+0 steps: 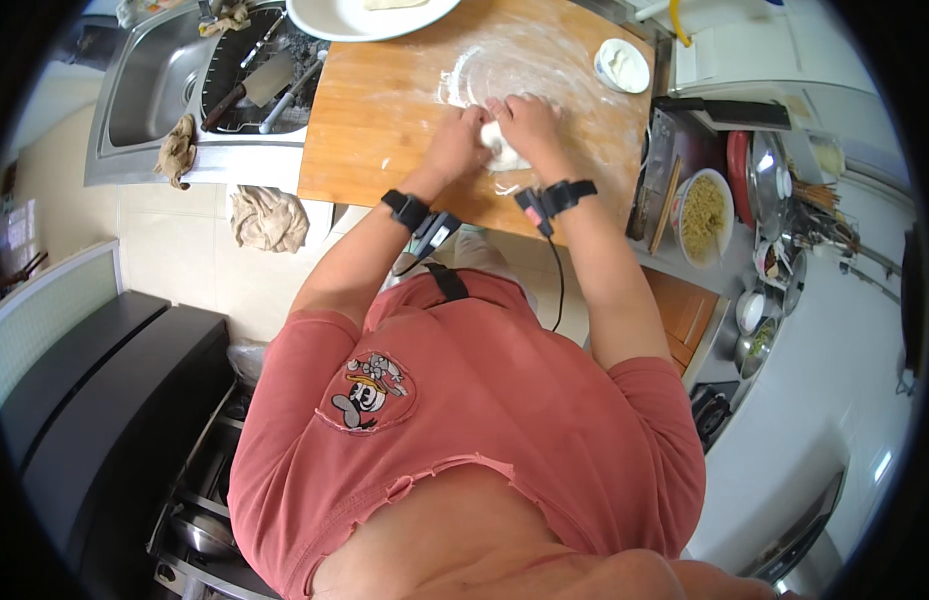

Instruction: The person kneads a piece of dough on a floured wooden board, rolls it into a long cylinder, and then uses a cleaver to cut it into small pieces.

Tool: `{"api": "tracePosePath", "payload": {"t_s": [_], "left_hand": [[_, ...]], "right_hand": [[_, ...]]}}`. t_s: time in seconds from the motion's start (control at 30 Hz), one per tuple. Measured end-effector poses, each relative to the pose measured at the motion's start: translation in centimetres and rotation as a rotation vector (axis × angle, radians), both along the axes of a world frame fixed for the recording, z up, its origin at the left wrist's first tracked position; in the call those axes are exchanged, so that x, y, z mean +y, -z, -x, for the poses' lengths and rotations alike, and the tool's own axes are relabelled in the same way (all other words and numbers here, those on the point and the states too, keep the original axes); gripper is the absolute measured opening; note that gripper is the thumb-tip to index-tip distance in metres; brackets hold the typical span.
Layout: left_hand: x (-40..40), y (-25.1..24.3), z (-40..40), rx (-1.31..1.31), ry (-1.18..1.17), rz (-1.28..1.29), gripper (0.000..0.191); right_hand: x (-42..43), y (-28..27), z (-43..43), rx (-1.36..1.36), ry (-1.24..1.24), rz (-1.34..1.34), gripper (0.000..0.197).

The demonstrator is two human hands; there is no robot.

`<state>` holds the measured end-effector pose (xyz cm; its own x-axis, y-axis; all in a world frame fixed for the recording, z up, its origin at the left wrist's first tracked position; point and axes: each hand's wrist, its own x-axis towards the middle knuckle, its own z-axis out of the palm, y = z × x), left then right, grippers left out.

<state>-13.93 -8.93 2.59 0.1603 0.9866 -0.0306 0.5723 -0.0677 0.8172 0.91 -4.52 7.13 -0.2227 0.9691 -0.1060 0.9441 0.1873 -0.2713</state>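
A lump of white dough [506, 156] rests on a floured wooden board [374, 127]. Curled against the dough's left side is my left hand [463, 139], its fingertips gripping the edge. My right hand [526, 124] lies over the top and right of the same lump, fingers bent around it. Between them my hands hide much of the dough. Loose flour [464, 71] is smeared across the board beyond my hands. A small white bowl of flour [622, 66] stands at the board's far right corner.
A large white basin [322, 26] overlaps the board's far edge. To the left, a cleaver [258, 86] lies on a rack beside the steel sink [153, 94]. On the right counter are chopsticks [665, 202], a bowl of yellowish crumbly food [701, 217] and a glass lid [768, 184].
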Motion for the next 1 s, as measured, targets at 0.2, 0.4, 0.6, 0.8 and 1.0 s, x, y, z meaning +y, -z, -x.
{"api": "tracePosePath", "payload": {"t_s": [0.2, 0.4, 0.6, 0.8, 1.0], "left_hand": [[-4.9, -0.3, -0.2, -0.277, -0.072, -0.123, 0.057], [-4.0, -0.4, 2.0, -0.177, -0.005, -0.083, 0.059], [0.0, -0.7, 1.8, -0.045, -0.086, 0.089, 0.060], [1.6, 0.2, 0.9, -0.024, -0.144, -0.061, 0.055], [-2.5, 0.7, 0.3, -0.175, -0.058, -0.014, 0.059]], "right_hand": [[-6.6, 1.7, 1.5, 0.062, -0.094, -0.374, 0.033], [-2.9, 3.1, 2.6, -0.025, -0.084, -0.357, 0.030], [2.2, 4.2, 3.3, -0.019, -0.058, -0.436, 0.026], [4.3, 2.5, 2.4, 0.130, -0.078, -0.115, 0.036], [-2.7, 0.8, 1.3, 0.034, -0.119, -0.300, 0.033]]}}
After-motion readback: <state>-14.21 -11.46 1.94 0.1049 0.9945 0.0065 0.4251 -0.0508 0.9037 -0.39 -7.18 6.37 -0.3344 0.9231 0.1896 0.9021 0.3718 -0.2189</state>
